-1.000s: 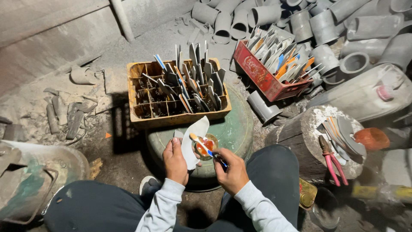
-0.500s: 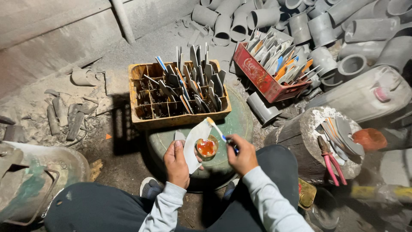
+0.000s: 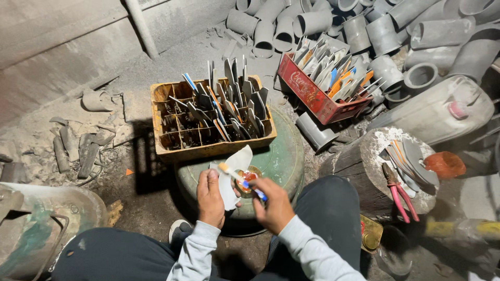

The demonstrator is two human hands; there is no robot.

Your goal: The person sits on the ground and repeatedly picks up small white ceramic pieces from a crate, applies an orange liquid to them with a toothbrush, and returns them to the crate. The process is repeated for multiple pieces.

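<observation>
While left hand (image 3: 210, 199) grips pale curved blade (image 3: 229, 179) | right hand (image 3: 275, 206) holds thin brush (image 3: 242, 181)

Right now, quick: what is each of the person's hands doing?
Left hand: closed on a curved white blade piece.
Right hand: closed on a small brush, its tip against the white piece.

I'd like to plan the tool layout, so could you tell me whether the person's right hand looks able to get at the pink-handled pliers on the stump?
Probably yes: the pliers lie uncovered on the near stump, though the right hand holds a brush.
</observation>
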